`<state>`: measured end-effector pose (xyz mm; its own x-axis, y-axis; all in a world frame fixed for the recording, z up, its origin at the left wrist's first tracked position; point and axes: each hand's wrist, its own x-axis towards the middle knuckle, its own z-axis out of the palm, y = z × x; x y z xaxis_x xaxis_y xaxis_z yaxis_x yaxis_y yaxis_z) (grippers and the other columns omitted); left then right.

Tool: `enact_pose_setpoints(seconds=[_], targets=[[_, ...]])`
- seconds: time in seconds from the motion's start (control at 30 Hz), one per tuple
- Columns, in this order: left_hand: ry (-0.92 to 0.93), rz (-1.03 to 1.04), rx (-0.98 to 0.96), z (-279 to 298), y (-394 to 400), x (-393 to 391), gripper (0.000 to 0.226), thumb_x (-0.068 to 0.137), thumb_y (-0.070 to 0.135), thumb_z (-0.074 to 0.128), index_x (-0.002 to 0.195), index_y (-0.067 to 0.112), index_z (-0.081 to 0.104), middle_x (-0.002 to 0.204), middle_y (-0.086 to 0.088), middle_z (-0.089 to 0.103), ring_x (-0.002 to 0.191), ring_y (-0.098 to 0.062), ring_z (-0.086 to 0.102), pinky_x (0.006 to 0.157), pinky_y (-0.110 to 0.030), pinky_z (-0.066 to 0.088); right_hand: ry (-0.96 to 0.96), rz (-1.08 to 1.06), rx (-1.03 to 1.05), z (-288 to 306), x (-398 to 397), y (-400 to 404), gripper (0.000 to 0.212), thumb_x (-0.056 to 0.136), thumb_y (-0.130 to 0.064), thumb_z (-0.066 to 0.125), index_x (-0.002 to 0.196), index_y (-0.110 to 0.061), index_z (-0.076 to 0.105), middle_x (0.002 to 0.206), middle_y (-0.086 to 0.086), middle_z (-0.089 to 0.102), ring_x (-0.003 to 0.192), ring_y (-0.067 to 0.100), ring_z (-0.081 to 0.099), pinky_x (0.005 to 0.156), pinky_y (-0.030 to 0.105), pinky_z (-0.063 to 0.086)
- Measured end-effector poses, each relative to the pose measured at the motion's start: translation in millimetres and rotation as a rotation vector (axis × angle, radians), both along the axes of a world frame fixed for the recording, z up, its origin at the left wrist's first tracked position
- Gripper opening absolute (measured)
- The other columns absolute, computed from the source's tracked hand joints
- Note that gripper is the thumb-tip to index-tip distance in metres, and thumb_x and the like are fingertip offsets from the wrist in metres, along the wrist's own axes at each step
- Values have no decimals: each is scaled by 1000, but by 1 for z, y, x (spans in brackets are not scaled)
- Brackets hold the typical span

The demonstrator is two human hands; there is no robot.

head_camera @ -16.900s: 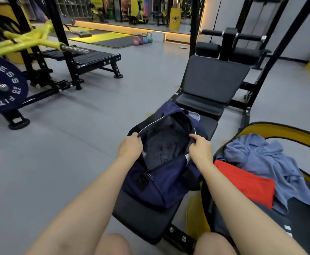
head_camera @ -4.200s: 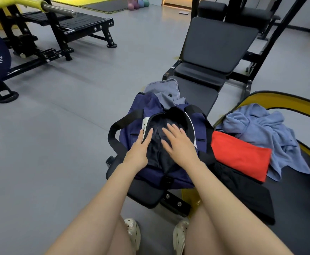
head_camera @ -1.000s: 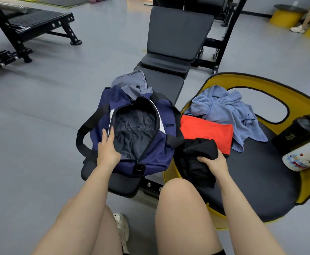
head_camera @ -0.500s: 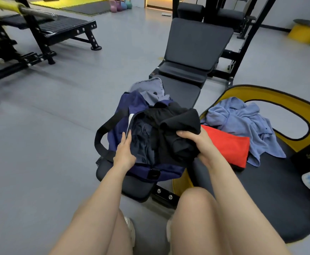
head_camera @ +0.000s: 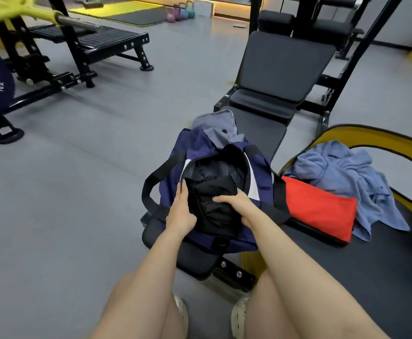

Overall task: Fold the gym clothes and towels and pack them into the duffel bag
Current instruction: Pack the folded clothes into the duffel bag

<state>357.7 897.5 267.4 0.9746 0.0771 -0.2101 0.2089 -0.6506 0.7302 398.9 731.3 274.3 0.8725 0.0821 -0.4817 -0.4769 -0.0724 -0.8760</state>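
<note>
Head view looks down past my bare knees at the navy duffel bag [head_camera: 261,177], which sits unzipped on the near end of the black bench [head_camera: 261,133], its mouth facing up. I have the black garment [head_camera: 212,199] bunched in the bag's opening, part of it already below the rim. My right hand [head_camera: 234,204] grips the bundle from the right with fingers curled over the top of the cloth. My left hand [head_camera: 180,211] lies along the left edge of the opening with fingers nearly straight, touching both the bag's rim and the garment; I cannot tell whether it pinches either. A grey-blue cloth [head_camera: 214,126] pokes out beyond the bag's far end. To the right, on the black-and-yellow padded seat [head_camera: 371,260], a folded red item [head_camera: 320,211] lies just beside the bag, with a crumpled light-blue towel [head_camera: 346,177] behind and partly touching it.
</note>
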Motion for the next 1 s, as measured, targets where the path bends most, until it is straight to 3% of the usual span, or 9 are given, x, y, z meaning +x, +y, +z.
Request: enact_pose_setpoints(seconds=[0.13, 0.27, 0.37, 0.47, 0.6, 0.7, 0.8, 0.87, 1.0], targets=[[51, -53, 90, 0, -4, -1, 104, 77, -14, 45, 149, 36, -9, 159, 12, -8, 135, -24, 36, 101, -54, 41, -120, 123, -433, -1, -4, 2, 79, 76, -44, 75, 138, -11, 38, 135, 3, 52, 120, 25, 51, 99, 33, 42], [18, -79, 295, 7, -8, -4, 85, 84, -3, 46, 152, 25, 4, 159, 1, -12, 147, -21, -1, 116, -51, 16, -490, 313, -906, 15, -15, -8, 56, 100, -42, 42, 140, -4, 38, 139, 13, 47, 127, 28, 43, 102, 35, 36], [-146, -56, 420, 14, -14, -5, 63, 93, 9, 40, 151, 19, 18, 160, -6, -8, 147, -20, -7, 119, -40, 1, -830, 492, -1327, 21, -13, -30, 36, 101, -27, 35, 110, -7, 63, 103, 9, 66, 107, 27, 55, 111, 37, 23], [-304, -51, 524, 14, -20, -2, 50, 101, 28, 35, 149, 15, 27, 160, -7, -2, 147, -20, -4, 118, -36, -2, -1056, 579, -1555, 17, -10, -55, 31, 85, -29, 50, 69, -10, 68, 62, 3, 59, 83, 26, 62, 116, 48, 13], [-370, -166, 545, 19, -28, 13, 51, 103, 32, 32, 149, 12, 24, 158, -7, 14, 147, -20, 8, 118, -32, 4, -1122, 772, -1581, 21, -14, -78, 31, 53, -38, 90, 63, -15, 72, 62, 0, 53, 75, 24, 64, 103, 57, 32], [-327, -215, 525, 32, -40, 27, 51, 103, 33, 30, 149, 11, 22, 152, -5, 30, 140, -22, 26, 114, -32, 18, -1134, 807, -1526, 22, -15, -87, 33, 44, -35, 94, 63, -19, 72, 64, -2, 51, 72, 22, 62, 99, 54, 40], [6, -99, 285, 37, -47, 43, 68, 97, 52, 36, 147, 8, 24, 147, -10, 39, 131, -29, 41, 104, -39, 35, -1142, 776, -1468, 20, -16, -92, 29, 46, -22, 93, 64, -21, 70, 65, -4, 51, 72, 20, 61, 100, 49, 41], [171, -85, 285, 34, -48, 52, 75, 89, 62, 45, 141, 9, 34, 139, -11, 48, 127, -31, 45, 102, -40, 36, -1174, 747, -1430, 16, -17, -95, 25, 51, -19, 91, 65, -21, 70, 66, -4, 51, 73, 20, 60, 101, 48, 41], [87, -81, 386, 38, -54, 56, 54, 87, 53, 56, 128, 19, 53, 130, -6, 54, 123, -28, 45, 101, -38, 37, -1223, 698, -1337, 17, -19, -96, 19, 60, -12, 88, 65, -18, 70, 67, -2, 50, 72, 21, 57, 96, 43, 50]])
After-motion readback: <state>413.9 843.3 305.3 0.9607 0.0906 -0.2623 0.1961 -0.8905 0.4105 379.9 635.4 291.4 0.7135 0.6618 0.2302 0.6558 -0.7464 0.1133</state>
